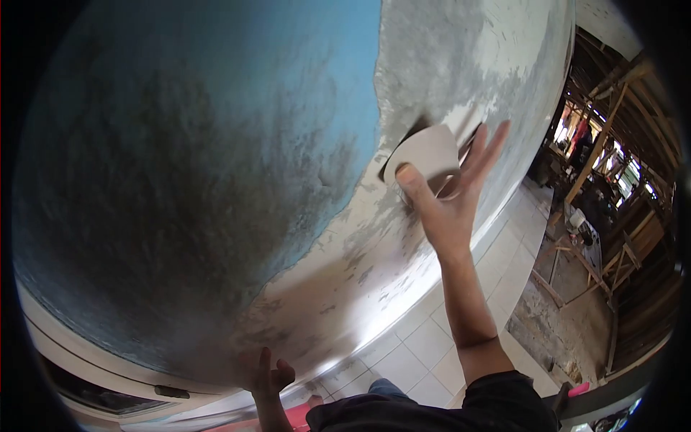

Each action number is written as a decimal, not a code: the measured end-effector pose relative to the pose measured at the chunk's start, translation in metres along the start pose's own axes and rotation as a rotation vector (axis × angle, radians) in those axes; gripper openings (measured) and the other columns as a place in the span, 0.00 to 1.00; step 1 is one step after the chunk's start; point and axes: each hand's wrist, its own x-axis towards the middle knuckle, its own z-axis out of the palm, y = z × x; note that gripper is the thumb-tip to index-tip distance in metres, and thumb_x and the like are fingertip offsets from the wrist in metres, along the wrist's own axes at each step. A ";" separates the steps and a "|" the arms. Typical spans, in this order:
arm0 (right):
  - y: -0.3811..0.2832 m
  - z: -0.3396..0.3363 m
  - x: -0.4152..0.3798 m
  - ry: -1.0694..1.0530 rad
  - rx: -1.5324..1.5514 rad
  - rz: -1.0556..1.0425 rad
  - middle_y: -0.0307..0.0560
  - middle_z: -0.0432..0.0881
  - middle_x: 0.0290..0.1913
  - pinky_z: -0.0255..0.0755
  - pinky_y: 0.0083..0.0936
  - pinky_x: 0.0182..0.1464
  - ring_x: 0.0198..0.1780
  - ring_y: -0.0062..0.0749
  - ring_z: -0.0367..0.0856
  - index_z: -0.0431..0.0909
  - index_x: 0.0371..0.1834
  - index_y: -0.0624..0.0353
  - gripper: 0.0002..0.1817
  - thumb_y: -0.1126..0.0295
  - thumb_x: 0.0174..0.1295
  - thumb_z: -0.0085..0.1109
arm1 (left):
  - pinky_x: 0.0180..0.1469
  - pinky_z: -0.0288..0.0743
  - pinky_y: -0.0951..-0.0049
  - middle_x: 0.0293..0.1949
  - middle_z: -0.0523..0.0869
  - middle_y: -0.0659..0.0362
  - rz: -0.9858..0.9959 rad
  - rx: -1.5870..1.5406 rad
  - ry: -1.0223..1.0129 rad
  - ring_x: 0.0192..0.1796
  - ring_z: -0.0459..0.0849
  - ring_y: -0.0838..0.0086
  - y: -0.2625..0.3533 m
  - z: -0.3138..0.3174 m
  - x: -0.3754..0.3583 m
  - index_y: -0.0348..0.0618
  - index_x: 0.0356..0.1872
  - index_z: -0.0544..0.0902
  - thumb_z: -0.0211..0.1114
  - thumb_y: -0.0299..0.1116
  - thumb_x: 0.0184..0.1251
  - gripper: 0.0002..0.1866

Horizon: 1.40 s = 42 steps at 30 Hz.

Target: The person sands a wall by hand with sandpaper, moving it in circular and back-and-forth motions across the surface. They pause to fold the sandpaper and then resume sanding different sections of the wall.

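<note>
My right hand [455, 198] grips a pale putty scraper [425, 153] with a rounded outline. The thumb presses on its near face, and two fingers stretch out to the right. The scraper is up against a wall [425, 86], over a strip coated in white and grey. Left of that strip, the wall is painted blue [317, 43], with a large dark stained area [165, 180]. Low down by the wall's bottom edge, my left hand [271, 376] has its thumb and a finger apart, with nothing visible between them.
White floor tiles [425, 342] run below the wall. A light-coloured frame [93, 385] with a dark handle lies at lower left. Something red [299, 416] shows near my left arm. On the right, a timber-framed space [597, 165] holds clutter and wooden trestles [576, 270].
</note>
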 end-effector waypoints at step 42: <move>-0.011 0.001 0.010 0.087 0.020 0.095 0.79 0.26 0.70 0.44 0.66 0.68 0.72 0.72 0.31 0.18 0.71 0.60 0.72 0.49 0.43 0.75 | 0.51 0.76 0.50 0.52 0.77 0.39 -0.006 0.043 -0.041 0.51 0.79 0.45 0.003 -0.003 0.004 0.48 0.48 0.83 0.58 0.42 0.51 0.22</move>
